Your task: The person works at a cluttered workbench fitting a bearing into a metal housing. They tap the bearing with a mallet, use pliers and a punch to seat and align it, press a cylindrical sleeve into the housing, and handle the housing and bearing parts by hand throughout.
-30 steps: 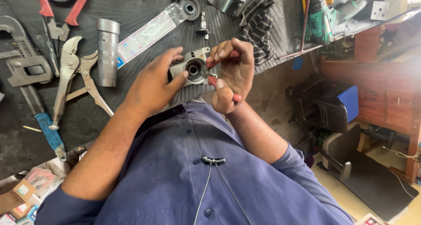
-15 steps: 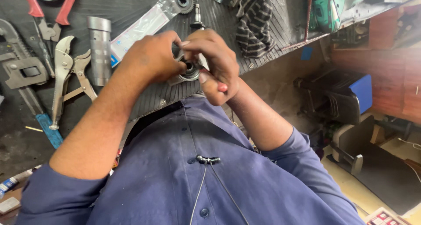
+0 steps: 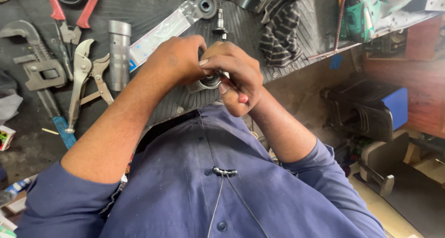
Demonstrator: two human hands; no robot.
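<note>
— Fingers of both hands, what did they hold?
— Left hand (image 3: 178, 59) and right hand (image 3: 234, 76) were closed together around a small round metal part (image 3: 209, 82), mostly hidden between them, above the counter's (image 3: 296, 57) near edge.

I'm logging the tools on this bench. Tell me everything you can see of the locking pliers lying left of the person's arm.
The locking pliers look like bare silvery metal, dulled and a little grimy. They lie flat on the dark ribbed mat, jaws toward the top of the view, the two handles splayed downward, with a slim release lever between them. The long handle's end reaches a blue-handled tool. Neither hand touches them.
</note>
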